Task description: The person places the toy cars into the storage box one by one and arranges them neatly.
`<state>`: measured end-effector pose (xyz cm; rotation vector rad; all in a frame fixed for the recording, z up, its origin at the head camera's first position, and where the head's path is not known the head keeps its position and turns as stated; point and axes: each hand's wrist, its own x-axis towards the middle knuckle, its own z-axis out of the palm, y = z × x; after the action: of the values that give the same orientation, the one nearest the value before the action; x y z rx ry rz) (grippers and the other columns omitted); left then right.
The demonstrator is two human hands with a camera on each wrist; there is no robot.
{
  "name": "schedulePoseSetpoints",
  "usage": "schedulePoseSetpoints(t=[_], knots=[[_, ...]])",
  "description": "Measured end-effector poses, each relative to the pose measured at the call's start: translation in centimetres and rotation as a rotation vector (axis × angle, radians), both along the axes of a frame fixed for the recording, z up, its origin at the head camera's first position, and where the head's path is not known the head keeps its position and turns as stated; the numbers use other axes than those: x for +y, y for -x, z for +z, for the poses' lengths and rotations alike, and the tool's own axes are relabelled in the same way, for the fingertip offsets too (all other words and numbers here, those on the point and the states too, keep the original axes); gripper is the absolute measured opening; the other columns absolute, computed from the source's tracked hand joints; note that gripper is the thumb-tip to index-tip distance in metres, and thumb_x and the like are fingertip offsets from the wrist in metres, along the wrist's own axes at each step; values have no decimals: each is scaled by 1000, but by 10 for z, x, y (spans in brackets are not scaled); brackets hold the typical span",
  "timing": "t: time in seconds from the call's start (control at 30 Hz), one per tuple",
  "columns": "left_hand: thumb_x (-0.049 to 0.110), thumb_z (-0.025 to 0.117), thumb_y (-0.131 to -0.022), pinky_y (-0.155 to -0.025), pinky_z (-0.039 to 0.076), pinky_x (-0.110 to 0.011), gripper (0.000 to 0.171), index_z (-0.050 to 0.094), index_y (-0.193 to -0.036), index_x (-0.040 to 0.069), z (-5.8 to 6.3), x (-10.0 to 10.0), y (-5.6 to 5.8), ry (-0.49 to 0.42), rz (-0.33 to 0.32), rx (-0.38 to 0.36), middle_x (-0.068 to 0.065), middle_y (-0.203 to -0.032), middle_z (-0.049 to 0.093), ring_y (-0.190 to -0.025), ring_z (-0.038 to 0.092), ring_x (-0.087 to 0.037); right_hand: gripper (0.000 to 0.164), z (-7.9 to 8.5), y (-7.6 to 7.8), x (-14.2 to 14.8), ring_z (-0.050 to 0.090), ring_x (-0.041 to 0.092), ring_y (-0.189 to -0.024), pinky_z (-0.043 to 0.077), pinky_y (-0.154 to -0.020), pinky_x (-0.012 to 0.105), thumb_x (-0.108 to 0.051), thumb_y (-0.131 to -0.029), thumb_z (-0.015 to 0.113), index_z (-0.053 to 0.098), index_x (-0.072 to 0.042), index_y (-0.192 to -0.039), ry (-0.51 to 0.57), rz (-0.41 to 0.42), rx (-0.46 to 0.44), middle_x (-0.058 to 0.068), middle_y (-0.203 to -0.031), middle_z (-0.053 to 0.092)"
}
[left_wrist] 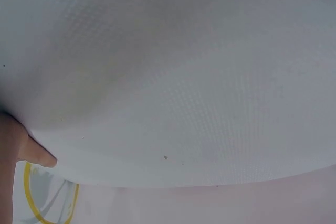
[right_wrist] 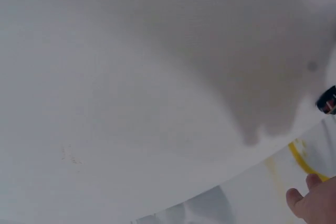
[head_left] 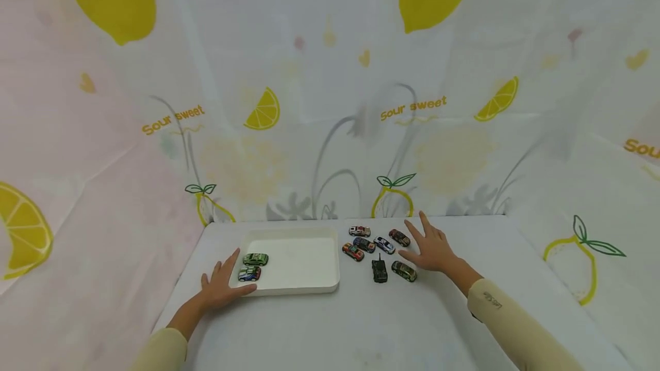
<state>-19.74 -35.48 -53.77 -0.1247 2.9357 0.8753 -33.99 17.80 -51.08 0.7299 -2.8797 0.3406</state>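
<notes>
My left hand (head_left: 223, 289), fingers spread, lies at the front left corner of a white tray (head_left: 299, 289), its thumb along the front rim. Inside the tray, on the left, sit a green toy car (head_left: 255, 259) and a white-and-blue toy car (head_left: 250, 273). Right of the tray, my right hand (head_left: 432, 248) hovers with spread fingers and holds nothing. Nearest to it are a dark toy car (head_left: 399, 237) and a camouflage toy car (head_left: 404, 271). A black toy tank (head_left: 379, 271) stands left of the latter. In the right wrist view, part of a dark car (right_wrist: 327, 102) shows.
More toy cars cluster beside the tray: a white-and-red one (head_left: 359, 231), a blue one (head_left: 364, 244), an orange one (head_left: 353, 252) and a white-and-blue one (head_left: 384, 244). Behind the white table (head_left: 330, 331) hangs a lemon-print cloth (head_left: 319, 102), also along both sides.
</notes>
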Motion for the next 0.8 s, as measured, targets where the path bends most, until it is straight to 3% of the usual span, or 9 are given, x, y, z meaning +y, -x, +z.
schedulePoseSetpoints(t=[0.33,0.57,0.8], knots=[[61,70,-79,-104,-7,-80,114,5,-159,11,-2,-5,4,19,-3,-36,-31,-160,15,-144,2,-60,84,-3,2,17,39,59,-131,32,-102,71,-57,-91,58,31,-10,-155,13,-34,-14,32,-160,9],[61,71,-78,-104,-8,-80,115,6,-159,13,-3,-3,2,-2,2,-3,-32,-159,16,-143,2,-61,83,-2,-1,28,38,59,-132,32,-104,71,-57,-92,58,30,-11,-155,0,-66,-24,31,-161,8],[66,69,-77,-102,-8,-81,116,5,-160,17,-1,-1,0,-11,-9,28,-34,-157,17,-140,3,-63,81,-8,-10,31,37,54,-135,34,-101,70,-58,-92,57,33,-12,-154,-13,-12,-7,31,-160,11]])
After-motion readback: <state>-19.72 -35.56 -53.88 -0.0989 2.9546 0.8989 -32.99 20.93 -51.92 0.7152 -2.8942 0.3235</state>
